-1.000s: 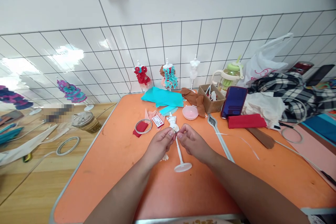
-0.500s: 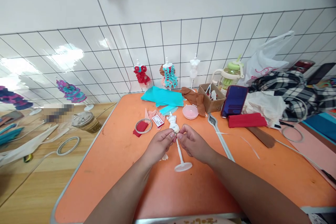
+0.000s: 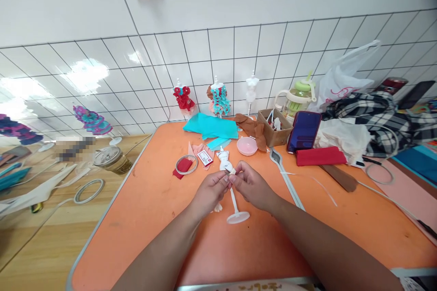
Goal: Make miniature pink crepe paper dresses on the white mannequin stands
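Note:
A small white mannequin (image 3: 223,161) lies tilted on the orange table (image 3: 136,236), its round clear base (image 3: 238,217) toward me. Over its lower body, my left hand (image 3: 213,187) and my right hand (image 3: 251,183) meet with fingertips pinched. Between them is a small cream piece of material (image 3: 232,171), gripped by my right fingers. A thin dark item shows at my left fingertips, too small to make out. A cream scrap (image 3: 217,208) rests beside my left hand.
Behind are a pink dish (image 3: 247,146), turquoise fabric (image 3: 210,126), a cardboard box (image 3: 275,135) and a phone (image 3: 305,132). Dressed mannequins stand along the wall. Left of my hands lie a ring (image 3: 186,164) and a small labelled box (image 3: 205,158); tweezers (image 3: 285,177) lie to the right.
The cream piece now shows raised between my fingertips, and a thin dark item is visible there. My right fingers have shifted slightly. The thin strip on the right has moved.

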Tool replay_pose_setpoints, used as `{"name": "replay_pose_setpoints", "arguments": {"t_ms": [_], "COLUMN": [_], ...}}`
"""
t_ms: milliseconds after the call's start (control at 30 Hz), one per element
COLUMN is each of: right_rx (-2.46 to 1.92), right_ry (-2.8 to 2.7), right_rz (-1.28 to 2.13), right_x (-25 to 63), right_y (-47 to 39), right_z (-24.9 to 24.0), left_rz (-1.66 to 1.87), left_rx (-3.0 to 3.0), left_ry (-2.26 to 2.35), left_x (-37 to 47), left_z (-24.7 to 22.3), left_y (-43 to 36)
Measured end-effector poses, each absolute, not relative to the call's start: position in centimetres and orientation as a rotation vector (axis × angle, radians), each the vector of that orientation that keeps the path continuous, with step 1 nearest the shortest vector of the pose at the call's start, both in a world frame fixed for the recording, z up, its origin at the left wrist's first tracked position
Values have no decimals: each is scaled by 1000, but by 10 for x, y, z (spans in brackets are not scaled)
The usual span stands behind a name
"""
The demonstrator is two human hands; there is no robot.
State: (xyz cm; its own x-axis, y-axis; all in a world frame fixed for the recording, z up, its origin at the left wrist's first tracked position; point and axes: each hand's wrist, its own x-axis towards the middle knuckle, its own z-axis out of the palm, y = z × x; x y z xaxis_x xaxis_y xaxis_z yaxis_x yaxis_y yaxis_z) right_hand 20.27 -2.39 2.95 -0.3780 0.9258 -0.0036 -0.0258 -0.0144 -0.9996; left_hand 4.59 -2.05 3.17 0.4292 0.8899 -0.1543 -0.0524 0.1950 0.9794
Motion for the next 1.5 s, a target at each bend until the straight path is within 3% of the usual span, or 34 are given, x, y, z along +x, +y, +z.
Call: {"name": "replay_pose_setpoints", "arguments": {"t_ms": [467, 1133, 1500], "right_rx": [-898, -950, -948], "right_ry": [-1432, -1476, -1626], "right_rz": [1566, 1677, 1481], "right_x": [202, 205, 209], "right_y": [-25, -27, -25], "right_z": [30, 34, 32], "left_rz": [807, 919, 805], "left_rx": [1137, 1548, 1376], "left_ry": [798, 1087, 932], "left_x": [44, 33, 34], "left_z": [35, 45, 43], "left_y": [-22, -18, -18]}}
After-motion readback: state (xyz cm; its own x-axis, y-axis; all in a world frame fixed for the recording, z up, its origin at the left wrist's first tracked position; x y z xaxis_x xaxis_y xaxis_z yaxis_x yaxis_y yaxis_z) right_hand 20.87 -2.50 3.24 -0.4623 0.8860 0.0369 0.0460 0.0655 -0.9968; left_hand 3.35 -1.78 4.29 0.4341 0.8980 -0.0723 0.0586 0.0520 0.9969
